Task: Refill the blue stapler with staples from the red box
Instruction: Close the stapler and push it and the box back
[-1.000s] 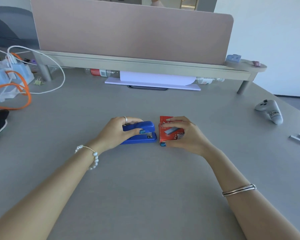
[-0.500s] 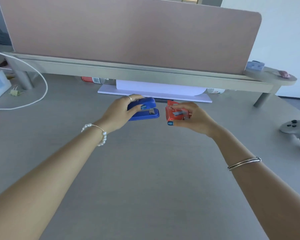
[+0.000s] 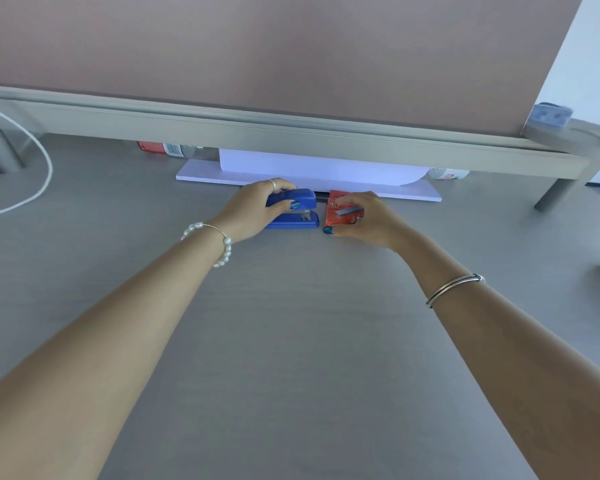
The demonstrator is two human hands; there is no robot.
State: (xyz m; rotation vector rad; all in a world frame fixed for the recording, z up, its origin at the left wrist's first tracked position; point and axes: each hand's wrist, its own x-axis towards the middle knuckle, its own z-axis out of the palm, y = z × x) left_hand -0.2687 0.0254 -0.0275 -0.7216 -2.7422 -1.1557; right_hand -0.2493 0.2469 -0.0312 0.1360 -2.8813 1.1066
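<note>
The blue stapler (image 3: 300, 209) rests on the grey desk (image 3: 291, 341), far out in front of me near a white board. My left hand (image 3: 257, 207) wraps its rear half, thumb on the near side and fingers over the top. Just right of it lies the red box (image 3: 343, 213) of staples, face up on the desk. My right hand (image 3: 368, 220) grips it from the right, with the thumb at its near corner and the fingers across its far edge. A small gap separates stapler and box.
A white board (image 3: 426, 194) with a sheet of paper (image 3: 319, 168) lies right behind both items, under a raised shelf (image 3: 291, 133) with a pink partition (image 3: 274, 46). A white cable (image 3: 39, 188) loops at the left. Bottles lie under the shelf.
Both hands have carried the stapler and the box away from me across the desk and set them down close to the white board. The camera has tilted forward.
</note>
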